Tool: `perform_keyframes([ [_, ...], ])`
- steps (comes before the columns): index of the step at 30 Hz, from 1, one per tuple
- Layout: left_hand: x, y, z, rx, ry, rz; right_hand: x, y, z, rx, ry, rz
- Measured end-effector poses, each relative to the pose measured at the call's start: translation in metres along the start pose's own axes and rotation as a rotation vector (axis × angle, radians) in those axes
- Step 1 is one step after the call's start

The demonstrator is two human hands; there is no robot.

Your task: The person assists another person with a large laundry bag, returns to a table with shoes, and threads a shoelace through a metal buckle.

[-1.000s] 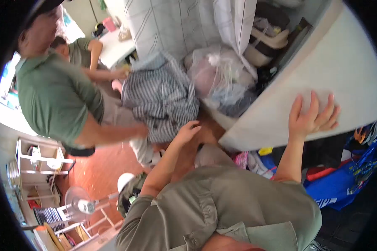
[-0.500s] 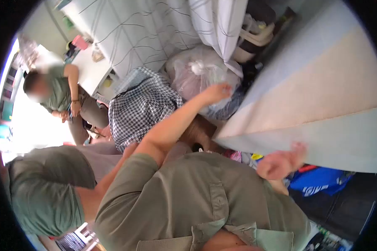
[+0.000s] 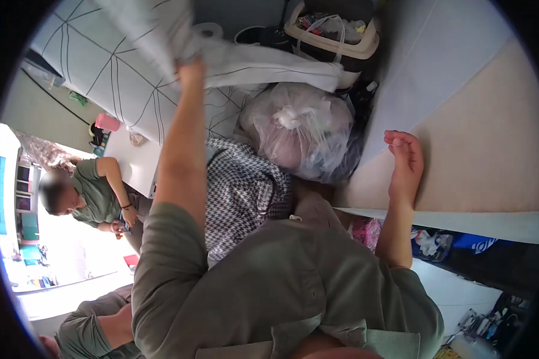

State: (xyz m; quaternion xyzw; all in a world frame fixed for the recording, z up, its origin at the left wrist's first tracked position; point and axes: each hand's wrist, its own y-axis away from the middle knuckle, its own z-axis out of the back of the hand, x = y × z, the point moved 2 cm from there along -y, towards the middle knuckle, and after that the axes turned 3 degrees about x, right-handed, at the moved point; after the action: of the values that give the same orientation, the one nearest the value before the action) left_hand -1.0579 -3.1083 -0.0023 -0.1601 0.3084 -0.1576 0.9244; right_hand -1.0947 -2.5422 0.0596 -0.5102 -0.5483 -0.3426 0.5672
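Observation:
My left hand point(image 3: 190, 70) is raised at the upper left, its fingers closed on the edge of a white curtain point(image 3: 132, 78) with dark crossing lines. The bunched cloth above that hand is smeared by motion. My right hand point(image 3: 405, 155) is held beside the pale panel on the right, fingers loosely curled and apart, with nothing in it. Between my arms sits a tied, clear plastic bag point(image 3: 299, 128) with pinkish contents. Below and left of it lies a black-and-white houndstooth cloth point(image 3: 239, 185), partly hidden by my left arm.
Behind the curtain stands a dark bin point(image 3: 335, 39) with a cream rim and things inside. A pale slanted panel point(image 3: 473, 131) borders the right side. One co-worker point(image 3: 96, 191) sits at the left near a white table point(image 3: 129, 155); another person point(image 3: 99, 323) is at lower left.
My left hand has moved up and left and now grips the curtain, which is pulled leftward, uncovering the bin. My right hand has risen beside the panel. The view has shifted.

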Motion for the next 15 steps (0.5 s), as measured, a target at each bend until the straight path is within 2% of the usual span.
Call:
perform_keyframes([
  [2,0.024,-0.012,0.04,-0.101,0.004,0.169,0.0,-0.005,-0.002,0.024,-0.008,0.013],
  [3,0.041,-0.011,0.053,-0.089,-0.099,-0.042,-0.003,-0.005,0.003,0.054,0.101,0.048],
  [4,0.058,-0.008,0.067,-0.095,-0.203,-0.254,-0.007,-0.007,0.007,-0.028,0.13,0.025],
  [5,0.097,-0.013,0.067,0.053,-0.612,-0.767,-0.008,-0.006,0.008,-0.077,0.155,0.005],
  [6,0.069,0.024,0.104,0.378,-0.039,-0.19,-0.002,-0.006,0.007,-0.173,0.199,-0.035],
  [7,0.071,0.051,0.112,0.551,0.145,-0.153,-0.001,-0.008,-0.002,-0.242,0.196,-0.058],
  [8,0.072,0.079,0.12,0.72,0.322,-0.084,-0.016,-0.025,0.005,-0.139,0.251,0.073],
  [9,0.077,0.109,0.127,0.79,0.373,-0.132,-0.021,-0.039,-0.013,-0.199,0.483,0.257],
  [11,0.088,0.162,0.111,0.952,0.486,-0.216,-0.009,-0.038,-0.108,0.069,0.38,0.342],
  [12,0.102,0.183,0.09,1.046,0.568,-0.273,0.002,-0.022,-0.159,0.422,0.257,0.327],
  [13,0.107,0.209,0.095,1.102,0.466,-0.289,-0.001,-0.01,-0.201,0.852,0.044,0.277],
  [14,0.118,0.239,0.102,1.066,0.46,-0.14,-0.003,0.007,-0.234,1.246,-0.168,0.192],
  [15,0.126,0.268,0.108,1.054,0.453,-0.003,-0.001,0.027,-0.258,1.504,-0.237,0.147],
])
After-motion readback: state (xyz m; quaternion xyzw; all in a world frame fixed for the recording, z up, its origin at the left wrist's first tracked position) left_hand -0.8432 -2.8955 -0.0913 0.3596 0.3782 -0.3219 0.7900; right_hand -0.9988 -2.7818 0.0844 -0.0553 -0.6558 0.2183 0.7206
